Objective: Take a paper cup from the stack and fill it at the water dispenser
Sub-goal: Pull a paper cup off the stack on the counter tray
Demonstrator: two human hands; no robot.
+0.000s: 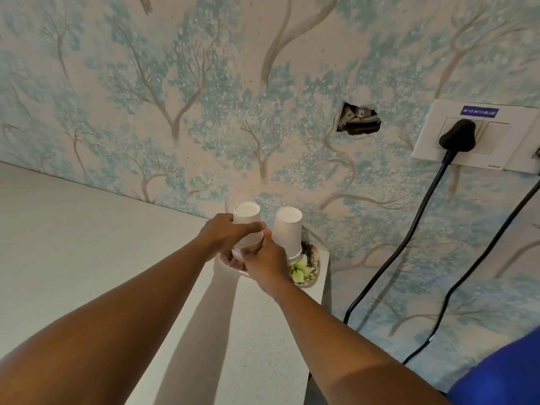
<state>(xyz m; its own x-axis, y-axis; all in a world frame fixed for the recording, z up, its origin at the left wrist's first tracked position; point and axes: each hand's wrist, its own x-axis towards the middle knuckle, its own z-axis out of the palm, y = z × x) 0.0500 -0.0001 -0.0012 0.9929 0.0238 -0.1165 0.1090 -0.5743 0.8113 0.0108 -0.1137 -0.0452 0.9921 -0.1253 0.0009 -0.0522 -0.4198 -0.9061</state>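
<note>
Two stacks of upside-down white paper cups stand on a flowered plate at the far end of a pale counter. My left hand wraps around the upper cup of the left stack. My right hand grips the lower part of that same stack near its base. The right stack stands untouched beside my hands. No water dispenser is in view.
Tree-patterned wallpaper covers the wall behind the counter, with a ragged hole in it. A wall socket at the right holds a black plug; black cables hang down past the counter's right edge.
</note>
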